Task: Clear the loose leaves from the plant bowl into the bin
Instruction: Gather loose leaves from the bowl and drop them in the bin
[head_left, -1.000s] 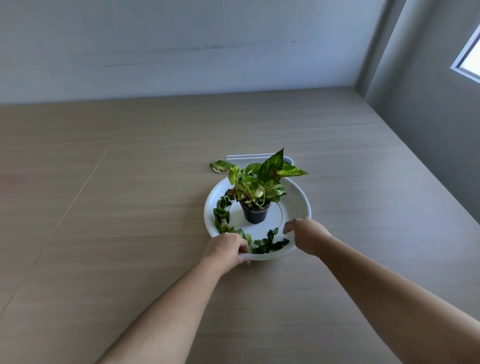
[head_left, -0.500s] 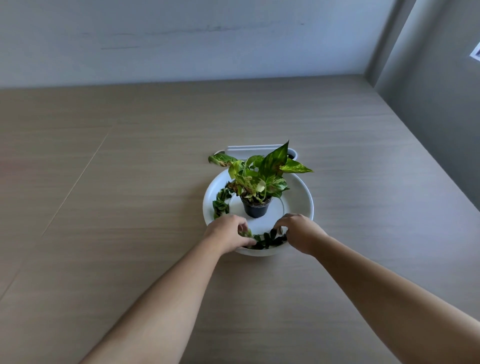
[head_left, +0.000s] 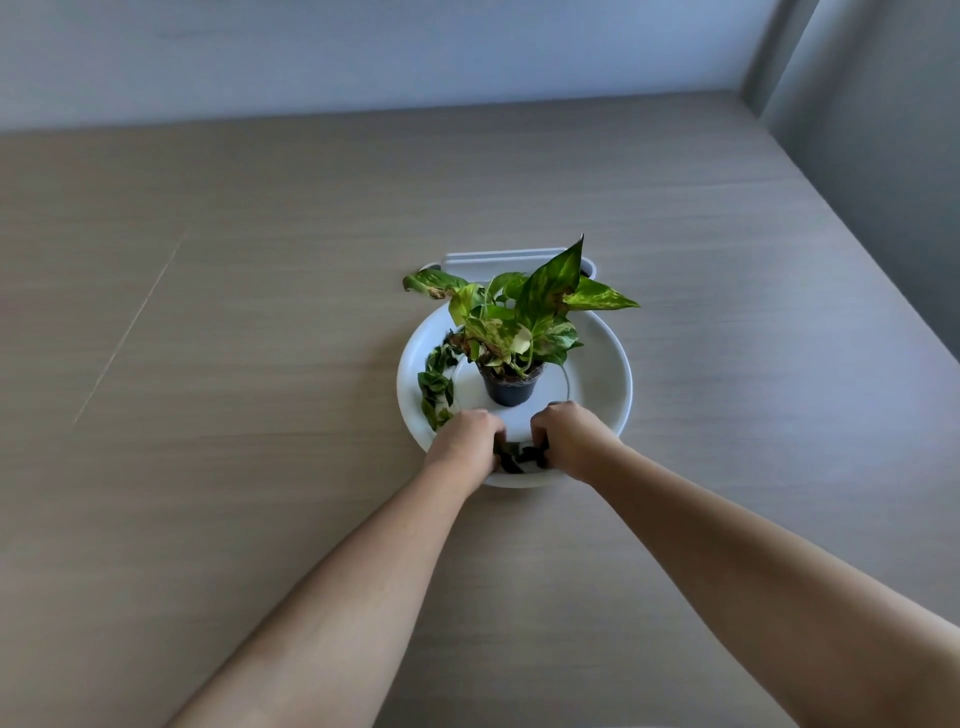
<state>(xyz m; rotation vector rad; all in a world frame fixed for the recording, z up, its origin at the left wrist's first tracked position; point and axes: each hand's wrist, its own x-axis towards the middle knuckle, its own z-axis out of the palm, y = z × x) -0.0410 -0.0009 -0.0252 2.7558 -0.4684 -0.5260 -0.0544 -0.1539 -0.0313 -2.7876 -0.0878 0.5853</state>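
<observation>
A white round plant bowl (head_left: 608, 374) sits on the wooden surface with a small potted plant (head_left: 511, 387) in a dark pot at its middle. Loose green leaves (head_left: 436, 387) lie along the bowl's left inner rim, and a dark clump of leaves (head_left: 519, 457) lies at the near rim. My left hand (head_left: 465, 441) and my right hand (head_left: 574, 439) are both in the near part of the bowl, fingers curled around that clump from either side. A white bin (head_left: 498, 258) stands just behind the bowl, mostly hidden by the plant.
The pale wooden surface (head_left: 234, 338) stretches wide on all sides. A grey wall (head_left: 363, 52) runs along the back, and another wall closes in on the right (head_left: 883, 156).
Both hands have moved from the bowl's near edge inward and toward each other, bunching the near leaves into a clump between them. The view has tilted down a little.
</observation>
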